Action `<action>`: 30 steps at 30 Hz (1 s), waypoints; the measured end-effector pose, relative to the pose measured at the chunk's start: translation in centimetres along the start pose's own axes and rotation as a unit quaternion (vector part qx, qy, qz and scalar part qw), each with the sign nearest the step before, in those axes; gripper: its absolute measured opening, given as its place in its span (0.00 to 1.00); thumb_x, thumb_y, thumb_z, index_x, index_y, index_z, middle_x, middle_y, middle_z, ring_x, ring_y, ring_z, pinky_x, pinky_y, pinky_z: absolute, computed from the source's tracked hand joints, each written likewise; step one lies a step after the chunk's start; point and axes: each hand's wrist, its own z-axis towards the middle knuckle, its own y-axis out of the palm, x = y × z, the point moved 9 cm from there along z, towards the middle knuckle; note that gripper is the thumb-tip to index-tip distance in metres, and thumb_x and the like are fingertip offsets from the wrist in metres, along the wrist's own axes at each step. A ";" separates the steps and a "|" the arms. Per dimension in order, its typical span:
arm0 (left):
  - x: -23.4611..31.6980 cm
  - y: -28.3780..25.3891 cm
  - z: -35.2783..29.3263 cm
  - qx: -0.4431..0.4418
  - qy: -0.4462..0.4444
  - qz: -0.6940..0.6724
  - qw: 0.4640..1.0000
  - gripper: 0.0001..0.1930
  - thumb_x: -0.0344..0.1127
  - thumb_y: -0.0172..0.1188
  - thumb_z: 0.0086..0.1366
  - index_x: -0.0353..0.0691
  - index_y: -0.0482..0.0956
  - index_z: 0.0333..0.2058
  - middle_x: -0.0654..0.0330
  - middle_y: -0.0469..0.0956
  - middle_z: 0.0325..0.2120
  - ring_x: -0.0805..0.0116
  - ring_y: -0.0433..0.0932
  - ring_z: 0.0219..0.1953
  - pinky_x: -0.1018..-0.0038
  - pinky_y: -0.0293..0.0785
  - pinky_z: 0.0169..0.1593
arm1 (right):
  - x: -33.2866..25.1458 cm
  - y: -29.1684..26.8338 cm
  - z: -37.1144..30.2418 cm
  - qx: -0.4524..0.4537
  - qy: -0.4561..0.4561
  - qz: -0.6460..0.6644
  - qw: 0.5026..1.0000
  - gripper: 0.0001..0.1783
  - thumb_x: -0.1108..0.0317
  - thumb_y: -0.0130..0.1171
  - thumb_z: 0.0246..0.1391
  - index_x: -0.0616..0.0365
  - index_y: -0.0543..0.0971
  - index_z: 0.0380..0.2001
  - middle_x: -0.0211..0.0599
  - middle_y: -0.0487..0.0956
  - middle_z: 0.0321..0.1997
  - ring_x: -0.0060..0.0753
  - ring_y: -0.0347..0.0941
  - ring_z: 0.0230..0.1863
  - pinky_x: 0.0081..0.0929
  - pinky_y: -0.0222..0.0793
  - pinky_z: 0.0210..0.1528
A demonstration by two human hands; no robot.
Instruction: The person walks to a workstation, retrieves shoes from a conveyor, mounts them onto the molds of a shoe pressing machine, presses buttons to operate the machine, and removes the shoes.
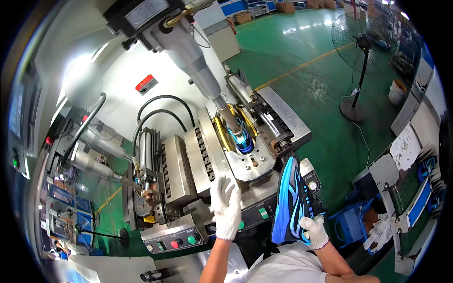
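My right hand [315, 232], in a white knit glove, grips a black and blue sneaker [286, 205] near its lower end. The shoe is held in front of the machine's right side, with its bright blue sole facing left. My left hand [225, 210], gloved too, has its fingers stretched out over the front of the metal press [255, 165] and holds nothing. Within the press, a second blue shoe [244, 142] sits under a lowered metal ram [229, 119], between yellow pads or hoses. Much of that shoe is hidden by the ram and the fittings.
Control panels with buttons [177, 241] line the machine's front edge. Another press station [146, 188] stands at left. To the right are a pedestal fan [362, 42], a blue crate or stool [351, 221] and a rack [401, 188] bearing more shoes.
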 end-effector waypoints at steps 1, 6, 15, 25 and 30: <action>-0.2 0.5 1.7 0.003 0.021 0.028 0.999 0.33 0.29 0.58 0.70 0.34 0.55 0.70 0.43 0.63 0.66 0.54 0.70 0.65 0.63 0.67 0.66 | -0.2 -0.1 0.0 0.003 0.000 0.009 1.000 0.14 0.66 0.70 0.50 0.56 0.74 0.21 0.20 0.68 0.20 0.13 0.57 0.13 0.19 0.50 0.13; -6.2 4.7 11.3 0.022 -0.028 0.061 0.998 0.33 0.37 0.62 0.69 0.30 0.62 0.67 0.45 0.68 0.64 0.57 0.69 0.66 0.66 0.63 0.68 | -0.6 -3.2 0.7 0.046 -0.031 -0.097 0.994 0.19 0.62 0.72 0.51 0.53 0.74 0.15 0.19 0.67 0.14 0.13 0.58 0.14 0.23 0.53 0.16; -17.1 14.1 23.0 0.004 -0.114 0.234 0.965 0.29 0.41 0.58 0.63 0.31 0.69 0.59 0.40 0.76 0.53 0.47 0.78 0.54 0.61 0.71 0.59 | -1.8 -8.4 -0.4 0.082 -0.031 -0.175 0.981 0.12 0.63 0.71 0.48 0.61 0.82 0.25 0.25 0.73 0.15 0.19 0.67 0.17 0.25 0.64 0.24; -18.8 6.3 24.1 0.045 -0.241 -0.058 0.968 0.15 0.35 0.61 0.64 0.35 0.78 0.48 0.53 0.83 0.42 0.63 0.83 0.43 0.64 0.80 0.43 | 1.0 -9.7 0.0 0.132 0.046 -0.140 0.980 0.12 0.64 0.69 0.50 0.57 0.81 0.18 0.21 0.71 0.16 0.15 0.62 0.15 0.22 0.58 0.19; -11.1 1.8 12.4 0.001 -0.158 -0.131 0.979 0.16 0.36 0.59 0.69 0.38 0.77 0.53 0.62 0.81 0.42 0.73 0.78 0.41 0.72 0.76 0.43 | -4.2 -4.3 3.5 0.095 -0.198 -0.343 0.913 0.14 0.62 0.71 0.51 0.60 0.85 0.37 0.32 0.81 0.26 0.29 0.73 0.24 0.33 0.72 0.32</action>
